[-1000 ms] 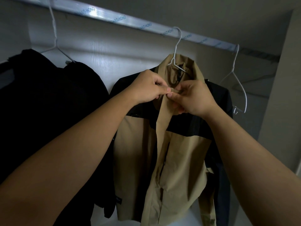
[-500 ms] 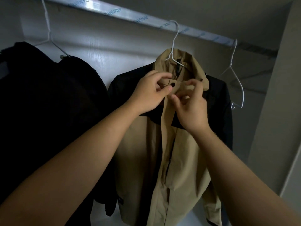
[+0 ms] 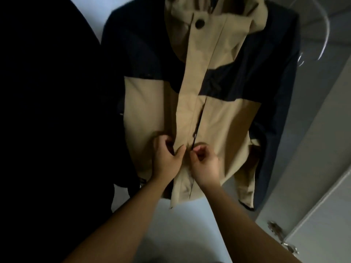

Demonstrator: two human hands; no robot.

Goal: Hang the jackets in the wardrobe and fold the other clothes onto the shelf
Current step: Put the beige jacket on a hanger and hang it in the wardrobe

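Observation:
A tan and black jacket (image 3: pixel 224 118) hangs in the wardrobe, its collar snapped at the top with a dark button showing. My left hand (image 3: pixel 167 158) pinches the tan front flap low on the jacket. My right hand (image 3: pixel 205 164) pinches the other front edge beside the zipper, close to the left hand. The jacket's hanger is out of view above.
A black garment (image 3: pixel 47 111) hangs to the left, touching the jacket's sleeve. An empty white wire hanger (image 3: pixel 311 44) hangs at the upper right. The wardrobe's white side wall (image 3: pixel 313 149) is on the right, with a door hinge (image 3: pixel 283 238) below. A pale shelf surface (image 3: pixel 182 224) lies under the jacket.
Both hands dropped from the collar to the lower front of the jacket. The view tilted down, so the rail and hanger hooks left the frame.

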